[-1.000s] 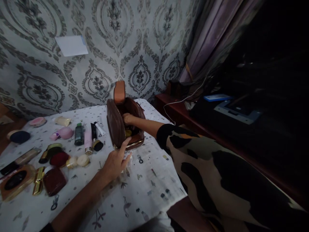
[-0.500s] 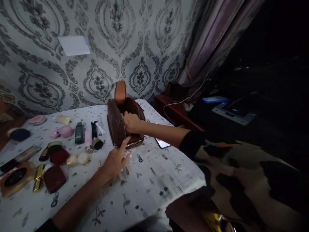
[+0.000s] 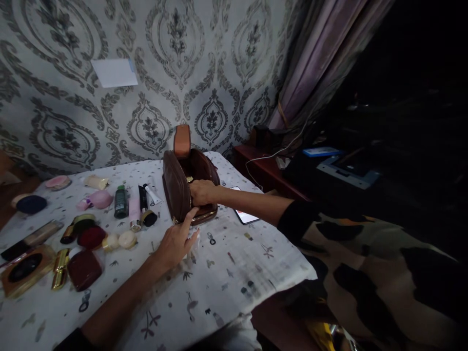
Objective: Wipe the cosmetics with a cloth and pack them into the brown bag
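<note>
A brown zip bag (image 3: 174, 183) stands unzipped on the patterned white cloth, its orange-brown strap (image 3: 182, 140) sticking up at the back. My right hand (image 3: 204, 192) reaches into the bag's opening with curled fingers; their tips are hidden inside, so I cannot see what they hold. Just beyond those fingers, something small and gold-coloured (image 3: 189, 179) shows in the bag. My left hand (image 3: 179, 241) has its fingers apart, the index fingertip touching the bag's front edge near the zip. Left of the bag stand a green bottle (image 3: 120, 202) and a pink tube (image 3: 134, 212).
Many cosmetics lie on the left, among them a dark red box (image 3: 85, 269), a gold tube (image 3: 60, 269) and a navy compact (image 3: 31, 204). A phone (image 3: 245, 214) lies right of the bag. A white cable (image 3: 270, 157) runs along the right side.
My right hand has moved slightly down and toward the front of the bag, uncovering the small gold-coloured thing. My left hand stays at the bag's front edge.
</note>
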{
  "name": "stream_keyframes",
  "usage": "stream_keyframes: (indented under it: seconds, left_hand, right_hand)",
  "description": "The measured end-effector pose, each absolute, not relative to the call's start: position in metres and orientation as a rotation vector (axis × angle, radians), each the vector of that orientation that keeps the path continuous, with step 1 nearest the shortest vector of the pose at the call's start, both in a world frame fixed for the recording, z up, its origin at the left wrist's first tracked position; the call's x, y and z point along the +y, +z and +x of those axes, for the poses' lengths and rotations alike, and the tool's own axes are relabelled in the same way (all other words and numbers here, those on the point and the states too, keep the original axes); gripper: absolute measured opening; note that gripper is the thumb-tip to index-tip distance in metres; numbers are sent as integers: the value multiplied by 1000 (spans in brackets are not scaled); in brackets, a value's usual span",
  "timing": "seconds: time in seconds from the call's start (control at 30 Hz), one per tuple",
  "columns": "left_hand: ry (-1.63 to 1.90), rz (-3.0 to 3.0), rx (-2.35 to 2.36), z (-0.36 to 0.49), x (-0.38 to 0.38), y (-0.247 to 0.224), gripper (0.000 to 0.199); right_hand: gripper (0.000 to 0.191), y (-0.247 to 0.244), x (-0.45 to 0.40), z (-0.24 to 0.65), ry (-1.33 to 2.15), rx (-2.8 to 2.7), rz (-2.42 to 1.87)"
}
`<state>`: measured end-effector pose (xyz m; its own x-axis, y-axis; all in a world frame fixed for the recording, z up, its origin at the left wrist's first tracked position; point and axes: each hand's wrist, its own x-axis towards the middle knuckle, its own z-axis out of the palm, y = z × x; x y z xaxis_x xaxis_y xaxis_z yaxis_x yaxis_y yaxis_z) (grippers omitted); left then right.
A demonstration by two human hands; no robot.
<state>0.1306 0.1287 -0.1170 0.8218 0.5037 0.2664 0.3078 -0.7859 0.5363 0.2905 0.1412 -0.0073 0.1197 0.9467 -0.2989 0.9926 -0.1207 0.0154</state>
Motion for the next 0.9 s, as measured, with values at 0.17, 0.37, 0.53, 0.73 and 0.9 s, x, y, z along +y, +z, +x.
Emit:
stream_keyframes:
  seconds: [0.17, 0.37, 0.53, 0.73, 0.9]
  left_hand:
    - [538, 2514, 607, 129, 129, -116, 57]
    - [539, 2525, 609, 129, 130, -118, 61]
    - [542, 2533, 590, 129, 130, -117, 62]
    - [598, 2566, 558, 127, 133, -123, 55]
    - [702, 2564, 405, 125, 136, -128, 55]
  right_hand:
    - [55, -5, 144, 291, -398, 1864, 2192]
    - [56, -6, 144, 293, -415, 1869, 2160]
    - [46, 6, 143, 294, -375, 1960, 1997]
    - [24, 18, 108, 303, -186, 2200, 1573]
    - [30, 6, 60, 316, 37, 2354, 1482]
